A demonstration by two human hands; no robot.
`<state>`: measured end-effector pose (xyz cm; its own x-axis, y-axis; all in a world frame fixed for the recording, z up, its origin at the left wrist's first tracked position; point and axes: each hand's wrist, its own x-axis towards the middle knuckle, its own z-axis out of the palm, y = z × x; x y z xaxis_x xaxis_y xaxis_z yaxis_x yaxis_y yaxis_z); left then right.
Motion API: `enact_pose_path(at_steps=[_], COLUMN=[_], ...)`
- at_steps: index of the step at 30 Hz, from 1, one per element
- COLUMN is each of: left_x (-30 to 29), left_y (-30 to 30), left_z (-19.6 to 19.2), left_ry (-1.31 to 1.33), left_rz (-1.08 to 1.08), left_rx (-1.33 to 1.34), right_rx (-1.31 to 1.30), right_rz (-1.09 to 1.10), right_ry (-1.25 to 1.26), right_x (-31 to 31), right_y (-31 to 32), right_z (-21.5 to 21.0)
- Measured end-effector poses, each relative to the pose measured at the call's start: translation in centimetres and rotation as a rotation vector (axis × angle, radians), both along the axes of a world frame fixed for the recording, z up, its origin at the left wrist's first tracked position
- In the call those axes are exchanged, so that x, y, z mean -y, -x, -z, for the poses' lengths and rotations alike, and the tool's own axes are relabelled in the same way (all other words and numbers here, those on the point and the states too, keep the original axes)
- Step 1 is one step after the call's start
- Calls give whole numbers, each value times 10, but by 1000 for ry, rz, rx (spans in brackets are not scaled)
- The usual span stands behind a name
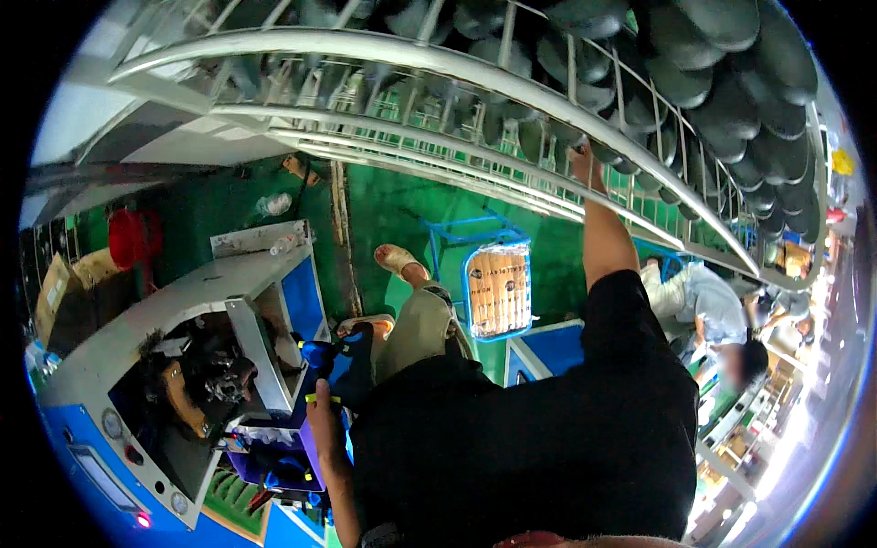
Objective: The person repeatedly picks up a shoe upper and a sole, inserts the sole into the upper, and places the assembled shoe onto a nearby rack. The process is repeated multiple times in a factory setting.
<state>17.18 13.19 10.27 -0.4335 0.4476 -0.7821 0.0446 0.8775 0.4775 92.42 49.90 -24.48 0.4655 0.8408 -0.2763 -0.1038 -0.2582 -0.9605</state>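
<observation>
My right hand is raised high to a curved metal rack that carries several dark shoe-shaped pieces. Its fingers reach among the lower dark pieces, and I cannot tell whether they hold one. My left hand is low, by the front of a grey and blue machine. It lies against a blue part above a purple tray. A small yellow-green bit shows at its fingers, but the grip is unclear. My black shirt hides much of the lower middle.
A blue wire basket with tan pieces stands on the green floor beyond my sandalled foot. Another person in a light shirt bends over at the right. A red object and cardboard boxes are at the left.
</observation>
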Motion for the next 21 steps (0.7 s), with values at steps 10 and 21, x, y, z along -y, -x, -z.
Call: enact_pose_path(at_steps=[10,21], left_x=[176,455], left_y=[90,129], left_z=[-13,14], left_ry=[-133,-683], left_rz=[-664,-1301], left_rx=[83,24], right_rx=[1295,116], right_rz=[-169,-1572], right_ry=[265,551], right_x=[91,196], right_y=[297,589], right_z=[-62,-128])
